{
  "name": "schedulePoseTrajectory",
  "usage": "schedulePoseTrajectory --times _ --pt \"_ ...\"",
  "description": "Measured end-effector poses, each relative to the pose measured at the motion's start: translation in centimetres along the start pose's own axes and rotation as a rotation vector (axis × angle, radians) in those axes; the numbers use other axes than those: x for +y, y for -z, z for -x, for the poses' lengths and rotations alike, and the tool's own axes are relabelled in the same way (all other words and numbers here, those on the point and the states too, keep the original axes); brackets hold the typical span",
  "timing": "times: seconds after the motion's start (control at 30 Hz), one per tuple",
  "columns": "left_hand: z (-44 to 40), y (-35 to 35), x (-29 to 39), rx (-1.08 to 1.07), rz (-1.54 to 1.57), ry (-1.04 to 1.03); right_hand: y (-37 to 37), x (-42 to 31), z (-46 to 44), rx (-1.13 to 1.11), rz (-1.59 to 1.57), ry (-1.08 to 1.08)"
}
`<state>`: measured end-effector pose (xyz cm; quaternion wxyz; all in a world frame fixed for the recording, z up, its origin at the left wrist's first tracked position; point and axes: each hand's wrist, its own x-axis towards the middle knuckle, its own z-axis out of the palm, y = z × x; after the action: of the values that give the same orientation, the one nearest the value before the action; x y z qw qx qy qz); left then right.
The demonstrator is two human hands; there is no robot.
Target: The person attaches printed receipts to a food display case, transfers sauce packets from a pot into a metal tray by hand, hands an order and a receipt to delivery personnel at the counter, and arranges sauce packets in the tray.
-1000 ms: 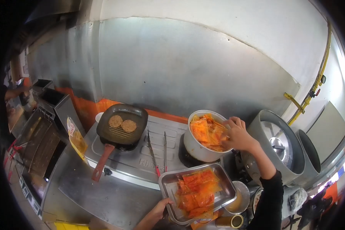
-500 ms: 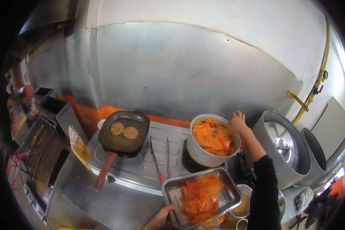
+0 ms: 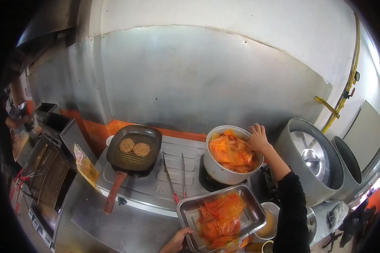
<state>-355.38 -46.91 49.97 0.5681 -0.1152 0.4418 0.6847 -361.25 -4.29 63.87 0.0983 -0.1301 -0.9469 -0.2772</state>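
My left hand (image 3: 178, 240) grips the left front edge of a rectangular steel tray (image 3: 256, 205). Clear plastic bags of orange-red food (image 3: 223, 217) lie inside it. At the right rim of a round metal pot (image 3: 229, 175), my right hand (image 3: 257, 138) reaches in with its fingers bent downward; what its fingertips hold, if anything, is hidden. More plastic bags with orange-red contents (image 3: 230, 151) fill the pot nearly to the rim. The pot stands on the right burner of a gas stove (image 3: 173, 162).
Two round patties (image 3: 134, 147) sit in a square frying pan (image 3: 147, 137) on the left burner. Red-handled tongs (image 3: 168, 176) lie between pan and tray. Large pots (image 3: 291, 147) stand at right, a bowl of yellowish liquid (image 3: 271, 223) beside the tray. Another person's arm (image 3: 14, 122) shows far left.
My right hand has lowered slightly toward the bags at the pot's right rim. The tray stays in my left hand, and the view has shifted a little.
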Motion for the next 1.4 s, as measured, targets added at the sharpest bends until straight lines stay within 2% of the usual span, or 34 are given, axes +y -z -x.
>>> schedulePoseTrajectory --times 0.13,0.23,0.33,0.5,0.73,0.8,0.87,1.03,1.1,1.13,1.2,1.27,1.33,1.4 --pt "0.4 -0.6 0.3 0.043 -0.036 -0.040 -1.1 0.2 -0.5 0.075 0.013 -0.010" --pt "-1.4 1.2 -0.8 0.040 -0.040 -0.038 -0.3 0.0 -0.7 -0.007 -0.061 -0.038" --pt "-1.8 1.8 -0.9 0.036 -0.037 -0.054 -0.2 0.0 -0.9 0.128 -0.096 -0.017" --pt "-1.8 1.5 -0.9 0.024 -0.024 -0.065 3.8 1.4 -0.7 0.243 -0.150 -0.108" --pt "-0.3 -0.2 0.1 0.052 -0.090 -0.105 8.6 3.5 1.7 0.282 -0.191 -0.140" --pt "-0.6 0.0 -0.1 0.043 -0.093 -0.095 10.2 3.8 3.1 0.367 -0.232 -0.147" --pt "-1.0 0.6 -0.2 -0.005 -0.125 -0.115 12.3 3.5 4.9 0.365 -0.248 -0.145" --pt "-0.5 -0.2 0.3 0.031 -0.125 -0.118 17.2 0.1 10.7 0.331 -0.398 -0.065" --pt "0.1 -0.8 0.2 0.077 -0.117 -0.121 18.4 -2.4 14.1 0.046 -0.520 0.186" --pt "-0.5 -0.6 0.1 0.038 -0.081 -0.144 18.4 -3.3 15.8 0.025 -0.531 0.184" --pt "-1.0 0.0 -0.2 0.015 -0.047 -0.151 18.0 -4.8 18.5 -0.162 -0.680 0.382" --pt "-1.0 0.1 0.0 -0.064 -0.087 -0.150 17.9 -4.5 19.5 -0.143 -0.646 0.307" --pt "-1.0 -0.4 0.2 -0.040 -0.066 -0.162 17.5 -3.3 19.7 -0.111 -0.599 0.234" --pt "-0.9 -0.5 -0.1 -0.015 -0.042 -0.184 15.7 -2.1 19.1 0.009 -0.571 0.065"
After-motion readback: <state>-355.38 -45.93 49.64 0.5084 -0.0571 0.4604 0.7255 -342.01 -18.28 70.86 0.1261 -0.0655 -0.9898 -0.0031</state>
